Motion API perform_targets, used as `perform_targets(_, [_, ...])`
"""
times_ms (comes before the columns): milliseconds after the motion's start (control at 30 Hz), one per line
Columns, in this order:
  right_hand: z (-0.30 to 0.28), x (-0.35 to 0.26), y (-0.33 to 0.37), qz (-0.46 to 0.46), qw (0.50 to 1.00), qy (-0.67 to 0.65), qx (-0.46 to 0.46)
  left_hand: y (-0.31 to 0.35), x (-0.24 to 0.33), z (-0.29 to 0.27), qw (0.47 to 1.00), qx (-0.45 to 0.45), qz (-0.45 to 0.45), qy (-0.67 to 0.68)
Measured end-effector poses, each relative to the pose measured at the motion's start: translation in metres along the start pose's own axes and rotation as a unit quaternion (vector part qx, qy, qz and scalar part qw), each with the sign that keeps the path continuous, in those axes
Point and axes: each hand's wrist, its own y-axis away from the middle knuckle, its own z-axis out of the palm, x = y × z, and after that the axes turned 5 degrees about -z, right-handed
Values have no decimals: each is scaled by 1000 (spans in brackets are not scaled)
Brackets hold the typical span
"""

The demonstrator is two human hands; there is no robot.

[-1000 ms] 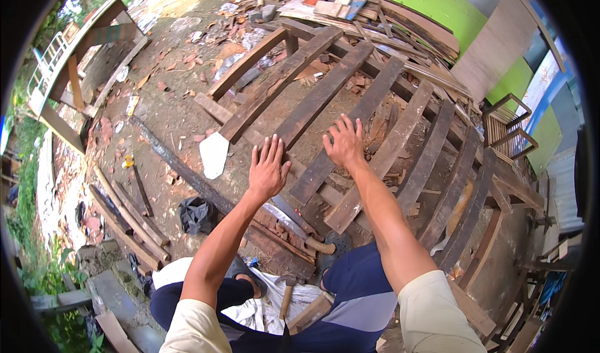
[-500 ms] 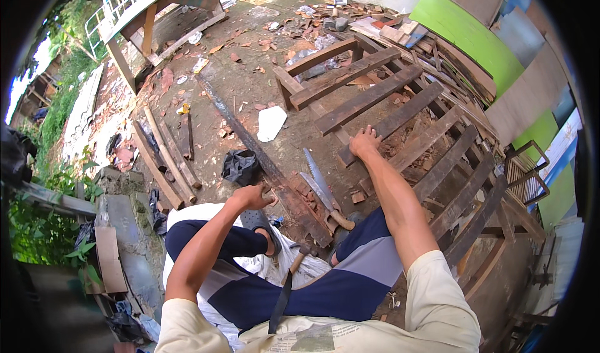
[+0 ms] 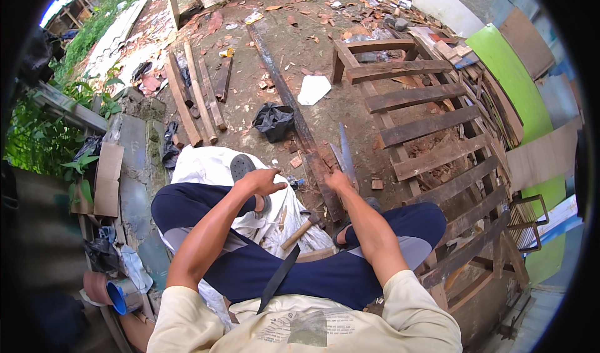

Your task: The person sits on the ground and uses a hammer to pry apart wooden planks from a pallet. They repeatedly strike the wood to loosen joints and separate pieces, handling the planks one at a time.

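My left hand [image 3: 261,181] hangs over my bent left knee, above a white sack [image 3: 206,162]. Its fingers are partly stretched out and hold nothing. My right hand [image 3: 338,180] reaches down beside a long dark beam [image 3: 284,103] on the ground, with its fingers pointing down and partly hidden. Whether it touches the beam is unclear. Just beyond it lie two saws, one with a bluish blade [image 3: 344,148]; my right forearm covers their handles. A hammer [image 3: 300,231] with a wooden handle rests on the sack between my legs.
A slatted wooden frame [image 3: 431,95] stands at my right. A black plastic bag [image 3: 274,121] and a white flat piece [image 3: 314,90] lie ahead. Several wooden strips [image 3: 199,96] are at the left. Scrap boards and a green panel [image 3: 514,81] line the far right.
My right hand has left the frame's slat and come down and left to beside the beam and saws. My left hand has shifted slightly. The view has turned.
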Motion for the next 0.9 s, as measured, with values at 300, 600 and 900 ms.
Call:
perform_targets(300, [78,52,68,32,994,68,-83,-16,-26,32,999,-19,-37,9])
perform_targets(600, [85,37,25,37,996,57,-54,-45,-37,74,999,-17,-6,43])
perform_targets(900, [85,3,17,-22,998,56,14,-16,-77,113,990,-34,-87,103])
